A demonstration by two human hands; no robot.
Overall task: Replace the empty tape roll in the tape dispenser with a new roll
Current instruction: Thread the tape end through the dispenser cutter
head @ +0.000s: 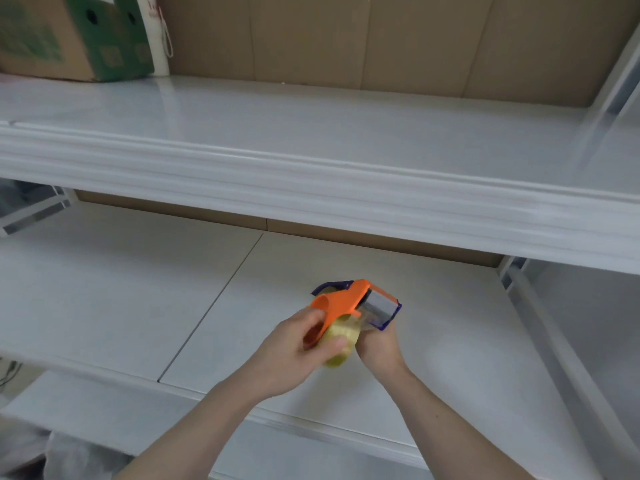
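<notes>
An orange and dark-blue tape dispenser (349,299) is held above the lower white shelf (450,358), tilted, with its metal blade plate facing right. A yellowish roll of tape (341,344) sits under the orange handle, at the dispenser's hub. My left hand (294,351) wraps its fingers and thumb around the roll. My right hand (379,344) grips the dispenser's blue frame from below, its fingers mostly hidden behind the roll. I cannot tell whether the roll is fully seated on the hub.
A white upper shelf (311,174) juts out just above the hands. A green and brown cardboard box (69,36) stands at its back left. Brown cardboard panels (381,39) line the back. A white upright post (568,375) runs down the right side.
</notes>
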